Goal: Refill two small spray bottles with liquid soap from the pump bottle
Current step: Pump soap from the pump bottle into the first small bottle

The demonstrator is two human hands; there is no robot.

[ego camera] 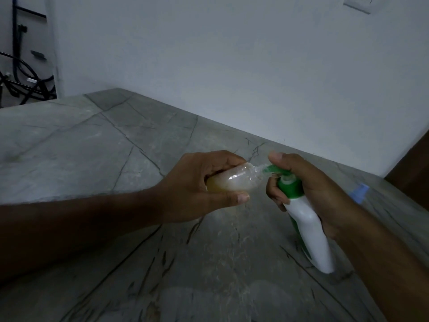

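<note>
My left hand (199, 184) grips a small clear spray bottle (234, 180), tipped on its side with its open neck pointing right. Yellowish soap lies in its lower part. My right hand (308, 182) holds the white pump bottle (306, 224) with a green collar, tilted, its base resting on the counter. My thumb lies on top of the green pump head (272, 169), whose spout meets the small bottle's neck. A blue spray cap (359, 192) shows behind my right wrist; whatever it sits on is hidden.
The work happens over a grey marble counter (116, 159) with dark veins, set against a white wall (232, 54). Black cables and a frame (21, 75) hang beyond the counter's far left edge. A brown surface (415, 173) stands at the right.
</note>
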